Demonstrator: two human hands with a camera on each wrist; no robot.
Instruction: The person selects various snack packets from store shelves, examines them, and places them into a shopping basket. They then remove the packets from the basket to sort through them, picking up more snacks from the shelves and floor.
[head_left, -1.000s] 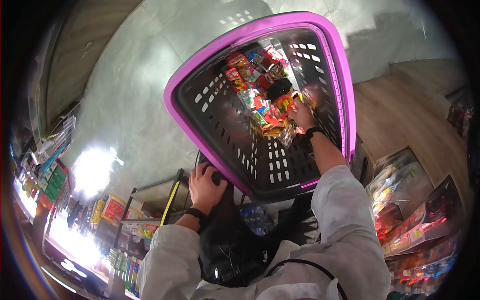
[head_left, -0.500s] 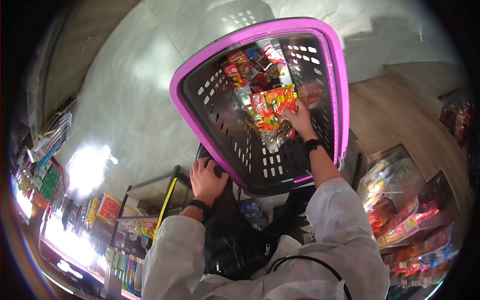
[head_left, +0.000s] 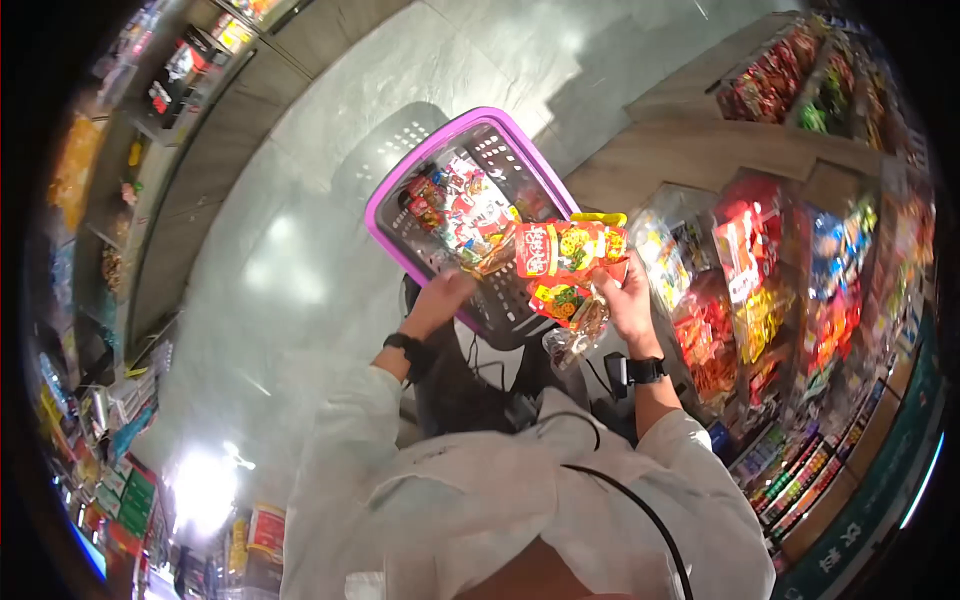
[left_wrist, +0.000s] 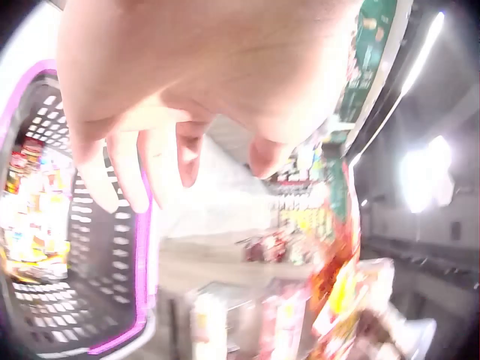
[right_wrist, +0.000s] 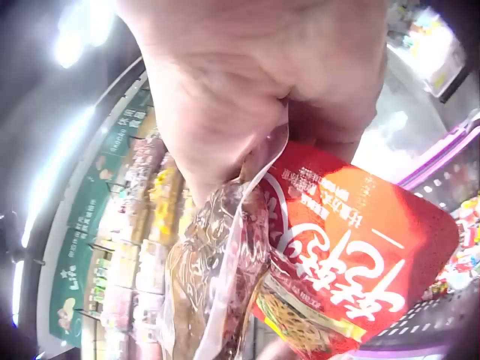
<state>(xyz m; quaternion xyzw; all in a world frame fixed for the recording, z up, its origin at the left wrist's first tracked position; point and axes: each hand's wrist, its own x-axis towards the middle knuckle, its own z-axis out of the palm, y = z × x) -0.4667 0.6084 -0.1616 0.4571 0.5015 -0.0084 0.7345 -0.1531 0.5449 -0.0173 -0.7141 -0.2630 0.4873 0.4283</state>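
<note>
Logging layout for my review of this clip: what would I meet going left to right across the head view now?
Black package, left hand, red snack packets, right hand gripping them, displayed snack bags.

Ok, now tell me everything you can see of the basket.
The basket looks like plastic: dark grey walls pierced with rows of slots, and a broad pink-purple rim. It is open-topped, in front of the person, with small colourful packets lying inside. The left hand is by its near left edge; whether they touch is unclear. What supports the basket is hidden.
</note>
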